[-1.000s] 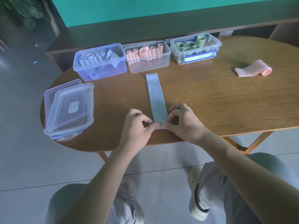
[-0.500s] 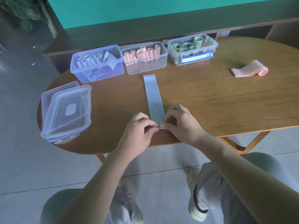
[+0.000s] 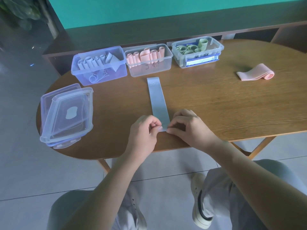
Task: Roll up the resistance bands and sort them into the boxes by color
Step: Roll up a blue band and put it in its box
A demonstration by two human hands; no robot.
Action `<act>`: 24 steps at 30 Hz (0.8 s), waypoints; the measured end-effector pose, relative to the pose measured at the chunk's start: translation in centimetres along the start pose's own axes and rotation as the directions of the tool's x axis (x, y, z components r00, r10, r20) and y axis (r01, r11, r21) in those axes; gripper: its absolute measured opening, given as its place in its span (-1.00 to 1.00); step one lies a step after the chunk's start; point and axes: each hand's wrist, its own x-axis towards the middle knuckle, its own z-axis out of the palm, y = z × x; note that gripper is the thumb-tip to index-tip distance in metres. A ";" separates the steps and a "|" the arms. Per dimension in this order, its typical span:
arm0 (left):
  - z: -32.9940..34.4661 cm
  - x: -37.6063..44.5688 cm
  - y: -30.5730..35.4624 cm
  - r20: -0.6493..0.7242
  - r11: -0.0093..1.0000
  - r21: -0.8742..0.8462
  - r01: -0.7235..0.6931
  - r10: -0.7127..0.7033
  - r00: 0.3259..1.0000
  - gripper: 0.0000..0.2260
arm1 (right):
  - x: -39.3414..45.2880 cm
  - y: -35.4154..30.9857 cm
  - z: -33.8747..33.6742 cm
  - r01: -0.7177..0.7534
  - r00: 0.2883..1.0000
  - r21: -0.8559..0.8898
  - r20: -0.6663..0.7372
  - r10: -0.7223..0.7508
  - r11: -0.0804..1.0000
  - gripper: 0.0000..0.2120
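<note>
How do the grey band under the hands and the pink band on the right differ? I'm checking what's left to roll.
The grey band lies flat and straight, pointing away from the person; the pink band lies sideways with its right end curled. The left hand and right hand pinch the grey band's near end; nothing touches the pink band. The grey band shows a printed "20"; I see no print on the pink band. Both lie on the wooden table, outside the boxes.
</note>
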 end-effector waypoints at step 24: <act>0.3 0.5 -0.6 -0.051 0.992 0.080 -0.094 0.099 0.994 -0.96 | 0.7 -0.3 1.0 -0.008 0.997 0.008 -0.076 0.009 1.000 -0.95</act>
